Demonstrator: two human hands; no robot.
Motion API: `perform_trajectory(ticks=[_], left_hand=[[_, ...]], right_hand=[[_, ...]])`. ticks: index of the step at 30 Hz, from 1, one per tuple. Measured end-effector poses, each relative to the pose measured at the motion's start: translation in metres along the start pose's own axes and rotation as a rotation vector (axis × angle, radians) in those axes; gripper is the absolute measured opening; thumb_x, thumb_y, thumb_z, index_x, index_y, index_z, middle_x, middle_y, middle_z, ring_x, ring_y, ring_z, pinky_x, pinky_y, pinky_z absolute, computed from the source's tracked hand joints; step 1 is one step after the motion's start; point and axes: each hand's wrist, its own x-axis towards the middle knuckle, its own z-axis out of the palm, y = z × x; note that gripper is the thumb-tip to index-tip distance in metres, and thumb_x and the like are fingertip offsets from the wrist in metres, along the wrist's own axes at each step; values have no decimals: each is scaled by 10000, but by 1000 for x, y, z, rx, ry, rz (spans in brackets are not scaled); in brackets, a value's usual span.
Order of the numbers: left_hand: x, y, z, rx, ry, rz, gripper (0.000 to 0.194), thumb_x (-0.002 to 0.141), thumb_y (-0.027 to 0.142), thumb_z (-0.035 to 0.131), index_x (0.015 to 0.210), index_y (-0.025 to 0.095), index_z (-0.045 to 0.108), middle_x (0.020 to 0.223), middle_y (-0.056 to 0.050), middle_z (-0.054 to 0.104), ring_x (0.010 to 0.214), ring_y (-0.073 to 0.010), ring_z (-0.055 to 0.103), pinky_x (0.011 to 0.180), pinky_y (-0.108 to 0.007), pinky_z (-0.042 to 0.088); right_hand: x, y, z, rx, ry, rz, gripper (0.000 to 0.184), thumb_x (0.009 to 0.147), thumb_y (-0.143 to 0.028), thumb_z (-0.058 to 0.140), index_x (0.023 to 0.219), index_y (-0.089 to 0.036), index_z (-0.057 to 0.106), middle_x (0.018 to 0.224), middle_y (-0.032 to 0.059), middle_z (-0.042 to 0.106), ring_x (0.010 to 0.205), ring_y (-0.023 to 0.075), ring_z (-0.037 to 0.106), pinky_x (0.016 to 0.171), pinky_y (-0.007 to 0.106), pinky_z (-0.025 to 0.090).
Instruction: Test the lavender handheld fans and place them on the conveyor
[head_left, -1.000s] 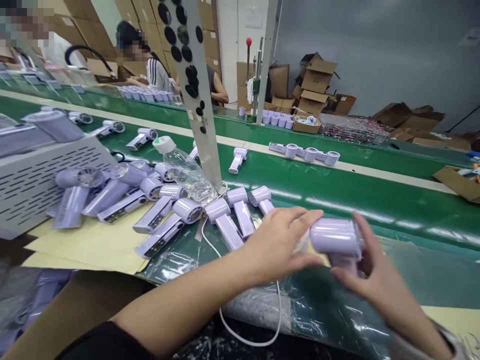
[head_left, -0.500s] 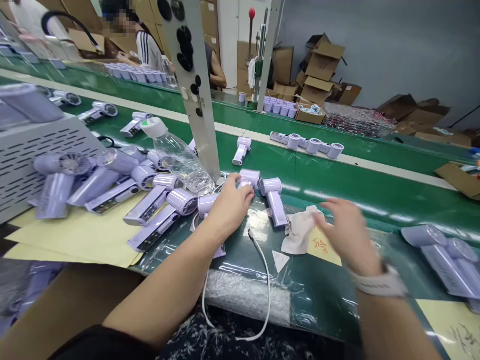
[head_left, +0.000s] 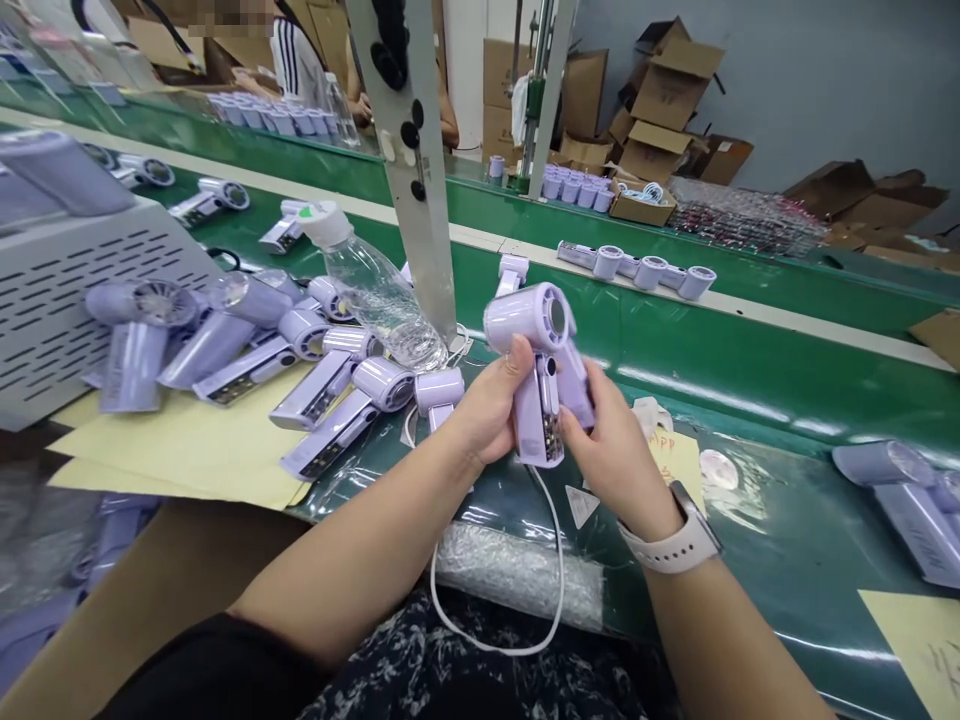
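My left hand (head_left: 486, 408) is closed round a lilac handheld fan (head_left: 525, 318), its thumb just below the round head. The fan stands upright, with its open side strip showing the parts inside. Behind it a second lilac fan (head_left: 576, 385), mostly hidden, is gripped by my right hand (head_left: 619, 450), whose thumb lies by the front fan's handle. A white cable (head_left: 561, 560) loops beneath the hands, and its upper end is hidden behind the front fan. Another fan (head_left: 439, 388) lies beside my left wrist.
Several fans (head_left: 330, 430) lie left on yellow paper (head_left: 187, 440), near a clear bottle (head_left: 382, 290) and a grey vented box (head_left: 105, 290). A metal post (head_left: 424, 200) stands ahead. More fans rest on the green belt (head_left: 787, 360) and at right (head_left: 907, 500). People sit across the line.
Both hands have come together. The two fans that lay on the table are now lifted and held. My right hand has moved left, away from the white cloth.
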Motion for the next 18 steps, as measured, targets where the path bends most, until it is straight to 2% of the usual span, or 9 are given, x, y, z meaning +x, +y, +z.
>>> perform_trajectory(ticks=[3, 6, 7, 8, 10, 11, 13, 15, 18], left_hand=[[6, 6, -7, 2, 69, 135, 668, 652, 834, 784, 782, 183, 708, 716, -47, 711, 767, -246, 741, 767, -383, 621], [10, 13, -9, 19, 131, 271, 650, 719, 843, 723, 748, 193, 711, 748, -50, 720, 864, -264, 762, 797, -374, 626], [10, 15, -9, 20, 128, 307, 645, 735, 842, 710, 746, 196, 714, 770, -52, 725, 921, -277, 766, 819, -376, 626], [9, 17, -8, 17, 118, 341, 634, 746, 834, 710, 758, 200, 721, 799, -52, 733, 979, -287, 764, 841, -378, 625], [7, 19, -5, 3, 98, 396, 605, 740, 813, 740, 804, 212, 730, 855, -45, 747, 1051, -296, 755, 861, -375, 625], [6, 19, -4, -2, 88, 403, 604, 727, 811, 753, 820, 215, 728, 870, -44, 752, 1065, -300, 753, 860, -377, 628], [4, 19, -1, -5, 52, 362, 644, 699, 848, 742, 807, 214, 703, 888, -55, 761, 1082, -322, 752, 850, -396, 638], [2, 19, 1, -10, 20, 311, 713, 674, 925, 675, 739, 216, 644, 910, -78, 767, 1119, -351, 743, 846, -425, 646], [-1, 21, 5, 8, 38, 302, 769, 651, 995, 592, 682, 227, 559, 996, -109, 776, 1200, -375, 711, 882, -463, 643]], right_hand=[[-9, 6, 23, 51, -90, 36, 379, 1032, -419, 480, 1300, -175, 590, 1111, 151, 730, 1004, 298, 690, 845, 443, 550], [-17, 8, 43, -12, -145, 80, 121, 880, -269, 692, 948, -197, 623, 936, 140, 704, 931, 326, 663, 839, 471, 522], [-19, 7, 47, -11, -169, 65, 131, 824, -200, 722, 883, -208, 605, 933, 141, 702, 943, 331, 659, 848, 470, 515], [-21, 5, 48, -5, -202, 46, 143, 809, -161, 715, 855, -218, 591, 913, 127, 705, 922, 316, 665, 830, 450, 519], [-23, 0, 43, 104, -312, 31, 75, 885, -182, 643, 881, -230, 586, 796, 62, 699, 775, 251, 673, 726, 382, 530], [-23, -1, 38, 219, -373, 42, 36, 934, -233, 609, 907, -235, 585, 723, 23, 680, 684, 218, 657, 667, 348, 525], [-23, -4, 27, 504, -436, 95, 126, 986, -352, 578, 939, -235, 589, 617, -34, 628, 565, 172, 605, 589, 300, 502], [-23, -6, 21, 717, -411, 146, 206, 964, -424, 630, 917, -225, 606, 581, -49, 605, 539, 151, 575, 575, 281, 484], [-27, -10, 23, 755, -343, 150, 247, 930, -429, 695, 830, -212, 629, 547, -48, 592, 521, 135, 547, 565, 268, 442]])
